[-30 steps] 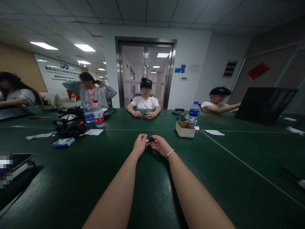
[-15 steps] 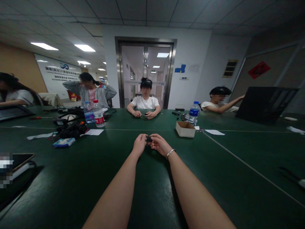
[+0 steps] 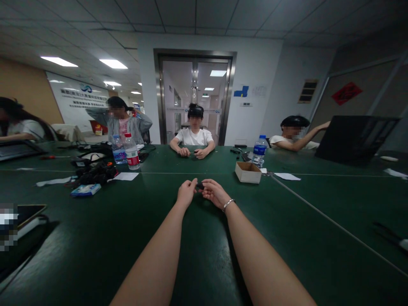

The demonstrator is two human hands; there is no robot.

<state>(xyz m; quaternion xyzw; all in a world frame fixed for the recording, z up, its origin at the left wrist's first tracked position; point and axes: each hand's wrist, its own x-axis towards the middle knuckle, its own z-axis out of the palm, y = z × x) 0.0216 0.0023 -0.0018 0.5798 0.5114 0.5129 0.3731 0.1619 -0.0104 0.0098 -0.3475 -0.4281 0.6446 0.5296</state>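
Note:
Both my forearms stretch out over the dark green table (image 3: 204,255). My left hand (image 3: 186,192) and my right hand (image 3: 214,193) meet at the middle of the table. Between their fingertips they pinch a small dark object (image 3: 200,185), too small to name. The left fingers curl onto its left end, and the right thumb and fingers close on its right end. A thin metal bracelet (image 3: 228,205) circles my right wrist.
A small open cardboard box (image 3: 247,172) and a water bottle (image 3: 259,151) stand right of my hands. Two bottles (image 3: 126,150), black cables and gear (image 3: 94,170) and papers lie to the left. Several people sit around the table; a laptop (image 3: 353,139) stands at right.
My hands stay together on the small dark object; the fingers have shifted a little on it. The person at the far right has raised an arm towards the laptop.

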